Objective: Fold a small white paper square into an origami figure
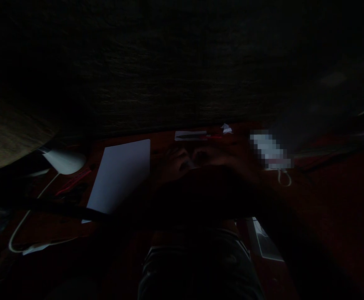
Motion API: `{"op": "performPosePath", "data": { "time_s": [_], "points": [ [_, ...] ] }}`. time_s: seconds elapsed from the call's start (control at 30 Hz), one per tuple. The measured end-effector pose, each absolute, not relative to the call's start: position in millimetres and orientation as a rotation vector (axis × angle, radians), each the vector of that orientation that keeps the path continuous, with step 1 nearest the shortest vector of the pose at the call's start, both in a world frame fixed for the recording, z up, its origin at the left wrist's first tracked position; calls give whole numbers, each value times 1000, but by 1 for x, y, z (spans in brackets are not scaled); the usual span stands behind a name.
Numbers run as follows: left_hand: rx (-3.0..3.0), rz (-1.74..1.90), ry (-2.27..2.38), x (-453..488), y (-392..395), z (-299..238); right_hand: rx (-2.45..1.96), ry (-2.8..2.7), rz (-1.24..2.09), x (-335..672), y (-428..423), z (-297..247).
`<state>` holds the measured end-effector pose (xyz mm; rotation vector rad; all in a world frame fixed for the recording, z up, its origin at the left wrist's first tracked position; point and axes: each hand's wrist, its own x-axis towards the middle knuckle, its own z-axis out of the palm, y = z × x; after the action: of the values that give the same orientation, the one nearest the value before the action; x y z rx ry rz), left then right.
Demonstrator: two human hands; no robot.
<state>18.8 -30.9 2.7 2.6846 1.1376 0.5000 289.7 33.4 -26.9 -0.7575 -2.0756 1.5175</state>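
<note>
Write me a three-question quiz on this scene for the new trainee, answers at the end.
1. True or false: the large white sheet lies to the left of both the left hand and the right hand.

2. What lies across the small white rectangle beyond the hands?
A) a cup
B) a dark-bladed tool with a red handle
C) a sponge

3. Fill in: the crumpled white paper lies near the ____ end of that tool.

Key: 1. True. 2. B. 3. red (handle).
</note>
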Motion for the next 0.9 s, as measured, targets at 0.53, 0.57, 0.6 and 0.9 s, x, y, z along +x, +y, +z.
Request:
{"op": "performPosePath", "data": {
  "time_s": [0.53, 0.57, 0.6, 0.9],
  "points": [
    [1521, 1220, 1060, 18, -11, -18, -900, -1854, 830, 275, 27, -15],
    [1421, 1276, 1041, 18, -10, -19, -880, -1821, 796, 275, 27, -16],
    [1336, 1317, 1013, 17, -9, -19, -871, -1787, 770, 276, 28, -16],
    [1134, 1356, 822, 12, -1, -19, -952, -1659, 1024, 263, 26, -28]
  ]
}}
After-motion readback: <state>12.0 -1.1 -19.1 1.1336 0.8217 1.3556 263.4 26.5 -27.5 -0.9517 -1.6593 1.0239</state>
